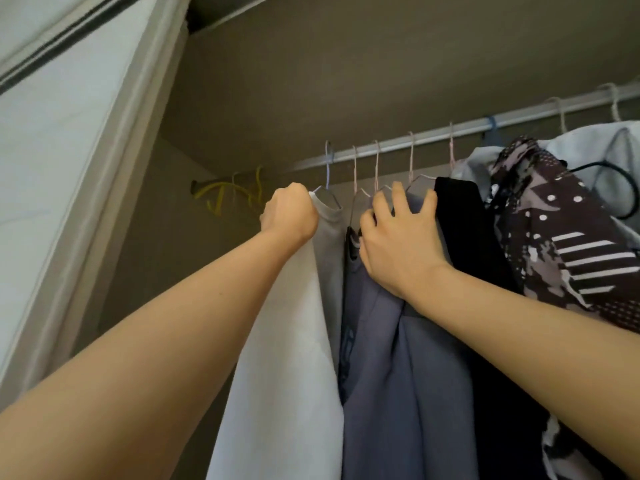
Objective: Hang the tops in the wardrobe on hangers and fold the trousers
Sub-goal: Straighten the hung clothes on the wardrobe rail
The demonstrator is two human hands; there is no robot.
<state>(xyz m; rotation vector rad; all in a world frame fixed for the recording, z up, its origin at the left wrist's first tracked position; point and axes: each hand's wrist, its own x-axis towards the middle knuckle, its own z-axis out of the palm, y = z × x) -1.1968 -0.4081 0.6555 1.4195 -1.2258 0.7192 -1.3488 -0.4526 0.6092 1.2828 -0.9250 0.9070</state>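
Left hand [289, 216] is gripping the white top [287, 358] at its shoulder, fingers curled tight, steadying it on the rail [450, 130]. Right hand [401, 237], fingers spread, is pressing the blue-grey tops [398, 375] aside (probably making room).

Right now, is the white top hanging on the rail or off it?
Hanging. The white top drapes straight down from a hanger hook looped over the rail. The left hand grips its shoulder.

Both arms raised; left hand [289, 213] fisted on white top [287, 358], right hand [403, 242] fingers [398, 197] splayed, tips hidden
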